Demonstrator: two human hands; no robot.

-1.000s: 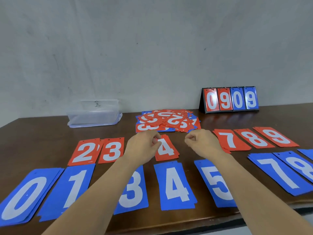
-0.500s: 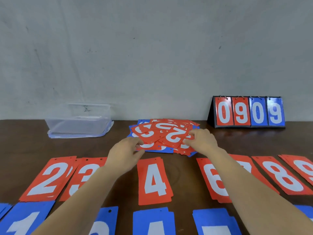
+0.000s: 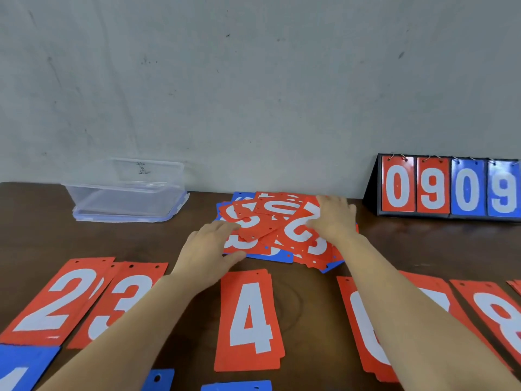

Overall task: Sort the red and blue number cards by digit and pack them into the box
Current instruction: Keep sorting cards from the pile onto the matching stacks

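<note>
A dark brown worktop (image 3: 42, 235) runs to a grey wall (image 3: 253, 80) at the far edge. Bare wood lies between the clear plastic box (image 3: 127, 193) at far left and the loose pile of red and blue number cards (image 3: 270, 218) at far centre. A narrow bare strip separates the pile from the near row of sorted stacks. A wider gap lies between the red 4 stack (image 3: 249, 320) and the red 6 stack (image 3: 361, 320).

The left hand (image 3: 208, 249) reaches the pile's left edge, fingers nearly straight on a red card, thumb spread along the near side. The right hand (image 3: 334, 218) lies flat on the pile's right side, fingers spread over a red 2 card. Neither hand lifts a card.

In the near row, from the left, sit the red 2 stack (image 3: 56, 300), red 3 stack (image 3: 121, 303), then the 4, the 6, and a red 8 stack (image 3: 496, 314). Blue cards (image 3: 22, 368) show along the nearest edge, cut off. The box stands empty and well apart from the pile. At far right a black scoreboard stand (image 3: 448, 187) reads 0 9 0 9.
</note>
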